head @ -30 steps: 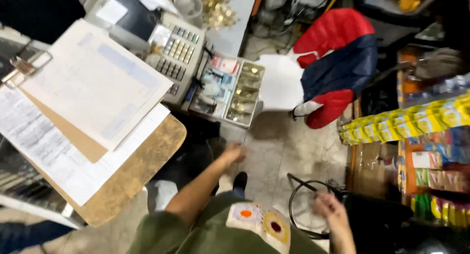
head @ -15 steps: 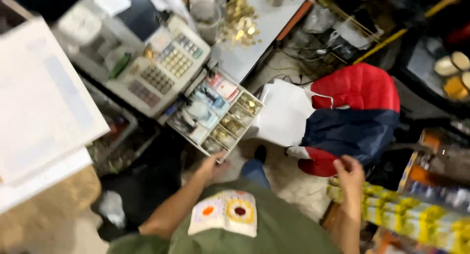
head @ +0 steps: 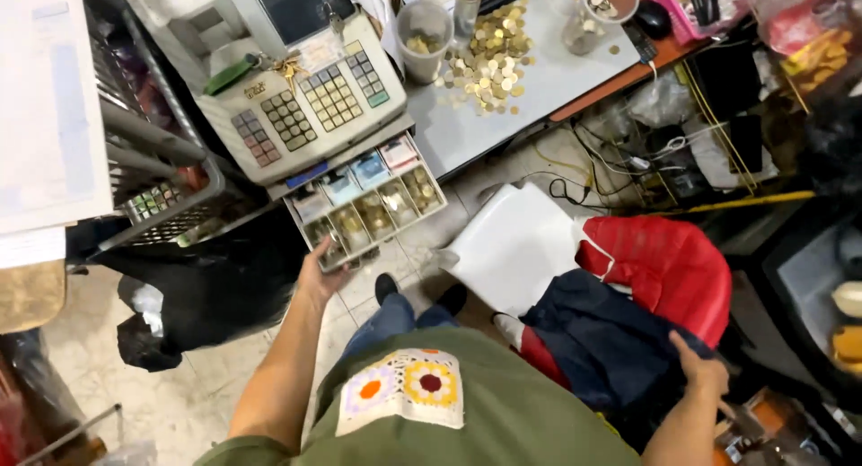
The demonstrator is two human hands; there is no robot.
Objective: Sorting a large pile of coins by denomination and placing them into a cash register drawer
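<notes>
My left hand point(head: 321, 273) reaches up to the front edge of the open cash drawer point(head: 368, 207), which holds coins and folded banknotes in compartments. The drawer sticks out beneath a beige cash register point(head: 301, 93) with a keypad. My right hand point(head: 700, 369) rests on the dark blue jacket point(head: 611, 340) draped over a red chair point(head: 669, 259) at my right. Both hands touch these things; I cannot see anything held in either.
A heap of coins point(head: 489, 62) and a plastic cup lie on the grey counter point(head: 530, 93). A white chair seat point(head: 514, 246) stands before me. Black bags point(head: 206, 295) sit on the floor at left, cables under the counter, papers on a clipboard point(head: 45, 107) at far left.
The view swung right and toward the register. My left hand rose from near the floor to the drawer's edge. My right hand moved onto the jacket on the red chair.
</notes>
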